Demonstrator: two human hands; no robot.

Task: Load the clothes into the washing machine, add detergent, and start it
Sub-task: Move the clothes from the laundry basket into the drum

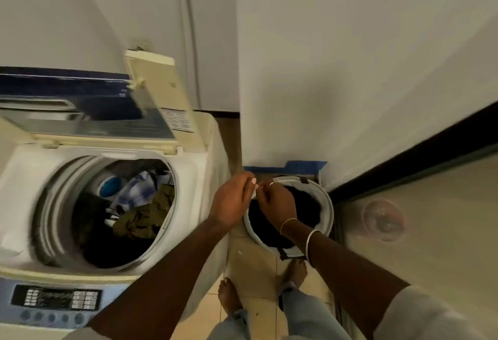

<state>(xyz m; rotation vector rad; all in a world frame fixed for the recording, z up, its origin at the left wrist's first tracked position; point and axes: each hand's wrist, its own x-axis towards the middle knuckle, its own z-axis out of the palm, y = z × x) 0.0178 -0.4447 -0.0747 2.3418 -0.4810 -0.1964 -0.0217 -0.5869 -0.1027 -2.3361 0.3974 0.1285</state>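
The white top-loading washing machine stands at the left with its lid raised. In its drum lie an olive garment, a blue-and-white cloth and dark clothes. Right of it, on the floor, a round laundry basket with a white rim holds dark fabric. My left hand and my right hand meet above the basket's left rim. Both pinch a small white item; what it is I cannot tell.
The machine's control panel with buttons runs along its near edge. A white wall with blue tape stands behind the basket. A pale surface at the right bears a round clear object. My bare feet stand on beige tiles.
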